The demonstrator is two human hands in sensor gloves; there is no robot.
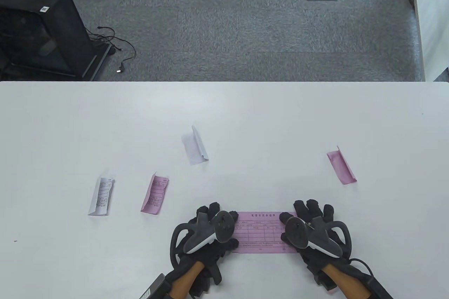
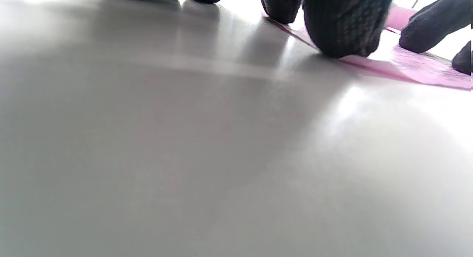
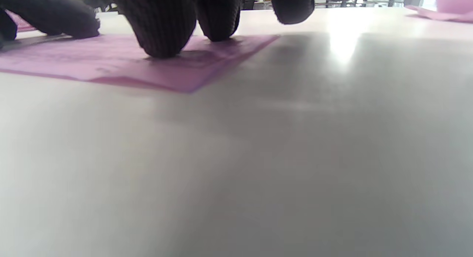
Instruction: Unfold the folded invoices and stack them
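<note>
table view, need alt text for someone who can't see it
Two gloved hands, left hand and right hand, press an unfolded pink invoice flat on a white table. Four folded invoices, two pink, two white, lie scattered beyond.

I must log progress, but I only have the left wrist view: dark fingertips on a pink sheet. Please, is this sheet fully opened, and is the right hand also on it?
Observer: Yes. In the table view the unfolded pink invoice lies flat, and the right hand presses its right end while the left hand presses its left end.
Operator: How many invoices remain folded?
Observer: Four: a white one and a pink one to the left, a white one farther back, a pink one to the right.
Operator: Do the right fingertips really touch the paper?
Observer: Yes, the right wrist view shows two fingertips set on the sheet near its corner.
</note>
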